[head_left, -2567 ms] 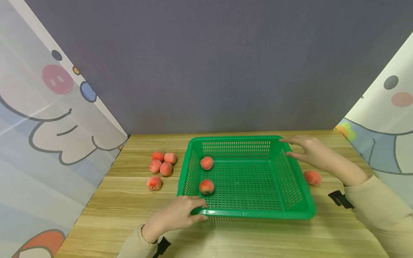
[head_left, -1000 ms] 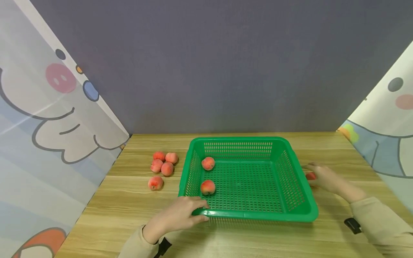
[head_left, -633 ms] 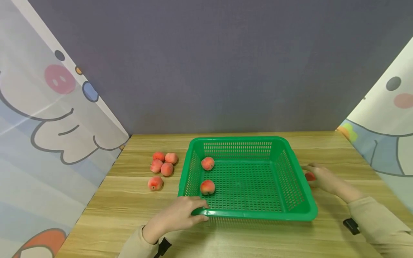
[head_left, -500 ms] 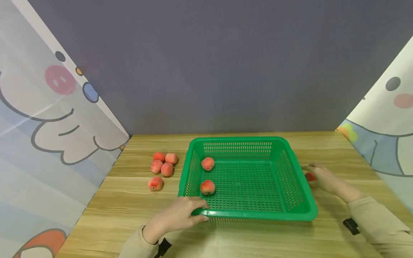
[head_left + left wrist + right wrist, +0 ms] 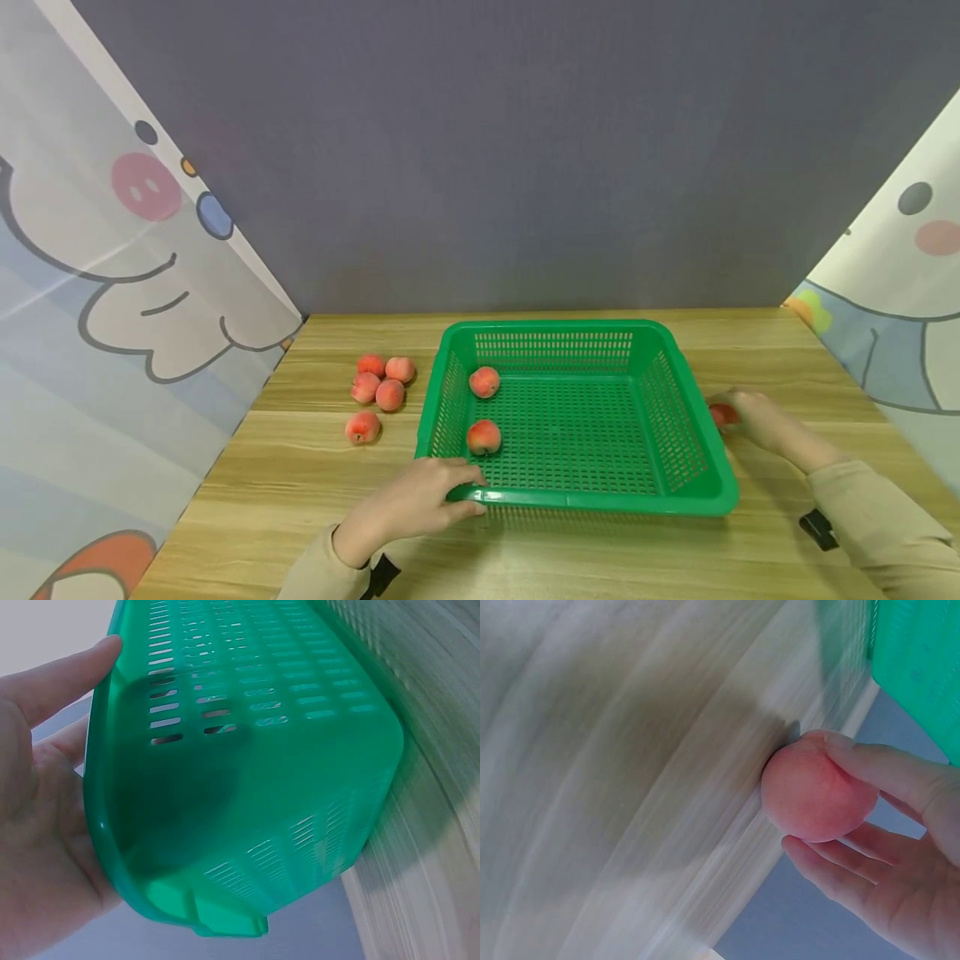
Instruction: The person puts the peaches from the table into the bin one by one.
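A right hand [image 5: 759,419] is pinching a peach [image 5: 817,791] beside the green basket [image 5: 585,501], toward the right edge of the table [image 5: 750,346], as the left hand [image 5: 412,502] is gripping the basket's near-left corner; too low a lift would be risking a bruising knock against the rim [image 5: 701,410].

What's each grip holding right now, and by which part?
Right grip: a peach, by its sides, between thumb and fingers. Left grip: the green basket, by its near rim, toward the left corner.

A round, pinkish-red peach [image 5: 816,796] is held just right of the upright green basket [image 5: 592,501].
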Tool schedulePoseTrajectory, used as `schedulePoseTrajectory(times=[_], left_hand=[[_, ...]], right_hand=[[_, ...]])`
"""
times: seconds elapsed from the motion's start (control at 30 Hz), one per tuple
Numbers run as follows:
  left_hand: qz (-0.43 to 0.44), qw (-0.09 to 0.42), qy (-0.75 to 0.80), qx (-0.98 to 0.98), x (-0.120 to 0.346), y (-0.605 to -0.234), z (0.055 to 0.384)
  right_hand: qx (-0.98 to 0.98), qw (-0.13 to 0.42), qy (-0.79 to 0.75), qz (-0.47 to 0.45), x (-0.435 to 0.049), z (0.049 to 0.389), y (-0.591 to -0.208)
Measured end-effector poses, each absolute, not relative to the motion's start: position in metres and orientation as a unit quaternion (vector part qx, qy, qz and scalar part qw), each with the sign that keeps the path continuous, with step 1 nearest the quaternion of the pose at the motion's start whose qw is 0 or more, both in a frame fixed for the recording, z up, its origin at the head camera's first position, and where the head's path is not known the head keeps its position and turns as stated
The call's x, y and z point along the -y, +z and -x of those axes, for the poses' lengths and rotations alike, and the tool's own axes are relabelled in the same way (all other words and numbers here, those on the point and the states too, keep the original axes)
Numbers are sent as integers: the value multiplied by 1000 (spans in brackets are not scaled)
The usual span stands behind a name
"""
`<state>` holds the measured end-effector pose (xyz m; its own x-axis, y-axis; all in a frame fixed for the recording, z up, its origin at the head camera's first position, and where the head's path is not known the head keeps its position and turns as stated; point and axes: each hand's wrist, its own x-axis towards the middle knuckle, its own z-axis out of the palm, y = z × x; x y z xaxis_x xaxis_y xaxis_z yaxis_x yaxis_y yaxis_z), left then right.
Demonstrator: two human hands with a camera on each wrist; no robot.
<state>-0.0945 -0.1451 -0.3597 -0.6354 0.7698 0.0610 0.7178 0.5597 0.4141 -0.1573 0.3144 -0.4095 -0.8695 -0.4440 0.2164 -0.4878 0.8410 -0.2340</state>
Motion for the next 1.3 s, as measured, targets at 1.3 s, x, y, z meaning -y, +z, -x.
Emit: schedulePoseTrajectory(times=[1.3], left_hand=[[-416,66,207,-883,145,-359,94]], right_hand=[[960,85,122,-239,-311,166,-365]])
